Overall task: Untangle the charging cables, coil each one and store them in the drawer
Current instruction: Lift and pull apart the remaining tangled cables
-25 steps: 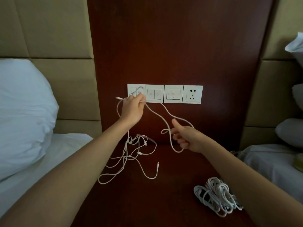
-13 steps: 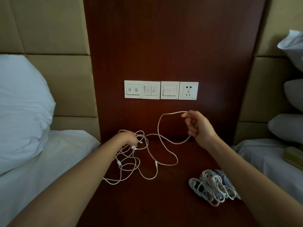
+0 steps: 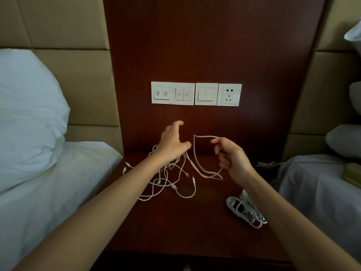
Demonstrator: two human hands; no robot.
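The task is judged to be partly done. A coiled bundle of white cable lies on the dark wooden surface, at its right front, just beside the right forearm. How many cables are wound into it cannot be told. Well apart from it, toward the back of the surface, a loose tangle of thin white cables is spread out, with several plugs exposed at its edges. One cable loop stands up out of this tangle and is pinched at its top between the thumb and forefinger of the right hand. Its lower end is apparently gathered under that hand's curled lower fingers. The left hand is held above the tangle with thumb and forefinger spread toward the loop. Strands are seen running up beneath its palm, but whether they are gripped by hidden fingers cannot be told. This cable is therefore judged not yet freed, and its coiling barely begun. The other strands are left to be separated and wound one by one. No drawer is plainly shown and nothing is seen stored, so that step is taken as wholly outstanding.
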